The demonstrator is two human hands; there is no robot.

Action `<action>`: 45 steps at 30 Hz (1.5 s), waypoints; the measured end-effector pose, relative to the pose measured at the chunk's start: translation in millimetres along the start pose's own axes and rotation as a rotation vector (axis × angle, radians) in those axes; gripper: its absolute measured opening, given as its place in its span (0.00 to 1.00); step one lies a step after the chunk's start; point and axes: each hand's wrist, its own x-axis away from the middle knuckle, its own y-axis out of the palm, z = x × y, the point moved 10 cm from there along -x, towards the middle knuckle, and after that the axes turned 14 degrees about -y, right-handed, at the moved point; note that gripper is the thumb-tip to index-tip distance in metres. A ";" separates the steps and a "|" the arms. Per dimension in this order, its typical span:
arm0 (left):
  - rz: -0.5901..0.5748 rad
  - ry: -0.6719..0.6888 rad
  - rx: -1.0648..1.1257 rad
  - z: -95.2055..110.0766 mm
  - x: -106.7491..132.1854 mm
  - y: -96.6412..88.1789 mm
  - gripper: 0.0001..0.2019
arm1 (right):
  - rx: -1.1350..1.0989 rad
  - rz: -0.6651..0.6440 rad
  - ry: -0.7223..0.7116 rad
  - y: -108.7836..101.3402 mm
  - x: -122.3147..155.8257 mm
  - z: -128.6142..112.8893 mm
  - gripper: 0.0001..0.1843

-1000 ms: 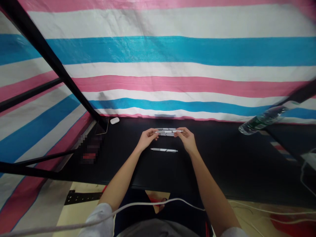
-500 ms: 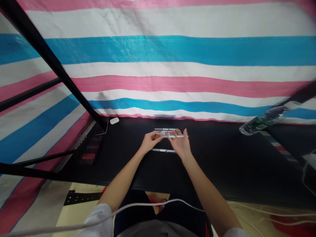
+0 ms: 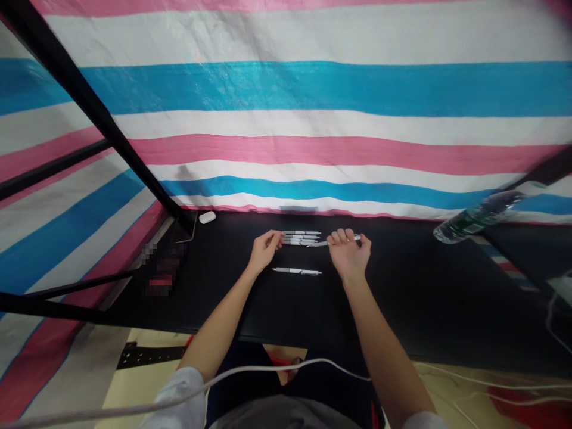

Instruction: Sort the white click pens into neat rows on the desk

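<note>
Several white pens with grey grips (image 3: 301, 233) lie side by side in a row on the black table (image 3: 393, 298). My left hand (image 3: 264, 247) is at the row's left end, thumb and fingers pressed together beside the pen ends; whatever they pinch, if anything, is hidden. In my right hand (image 3: 351, 253), palm up with curled fingers, is another white pen (image 3: 320, 243). Its left part sticks out toward the row's right end. Nearer to me, a single white pen (image 3: 297, 271) rests apart, roughly parallel to the row.
A white earbud case (image 3: 207, 217) sits at the back left, near a dark phone-like object (image 3: 185, 229). On the right a clear plastic bottle (image 3: 482, 214) with a green label stands by the striped sheet (image 3: 313, 89). A white cable (image 3: 286, 364) crosses before my body.
My right hand has moved right with the pen and curled its fingers around it. My left hand has come off that pen and shifted slightly left, to the row's end.
</note>
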 end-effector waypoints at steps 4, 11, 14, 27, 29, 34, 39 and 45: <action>0.013 0.005 -0.003 -0.3 -0.9 -2.2 0.20 | -0.029 -0.003 -0.012 0.2 -0.8 -0.6 0.21; 0.009 0.004 -0.057 -3.1 -0.3 1.6 0.19 | -0.022 0.024 0.007 -2.0 0.4 2.7 0.19; -0.019 0.039 -0.121 -1.0 3.3 10.6 0.17 | -0.016 0.033 0.054 -0.8 4.4 11.3 0.20; -0.130 0.299 -0.389 17.8 24.1 44.7 0.11 | 0.142 -0.132 0.255 24.3 32.9 64.1 0.19; -0.109 0.302 -0.402 16.8 21.0 39.0 0.10 | 0.322 -0.168 0.217 14.7 26.0 60.9 0.19; -0.095 0.319 -0.498 11.9 14.6 29.9 0.10 | 1.045 -0.341 0.039 -11.1 6.8 33.6 0.18; -0.170 0.247 -0.593 0.2 9.6 30.7 0.09 | 1.429 -0.711 -0.060 -2.9 10.8 27.3 0.14; -0.350 0.221 -0.627 -4.3 14.2 42.3 0.06 | 1.486 -0.830 -0.093 -1.7 10.8 29.8 0.11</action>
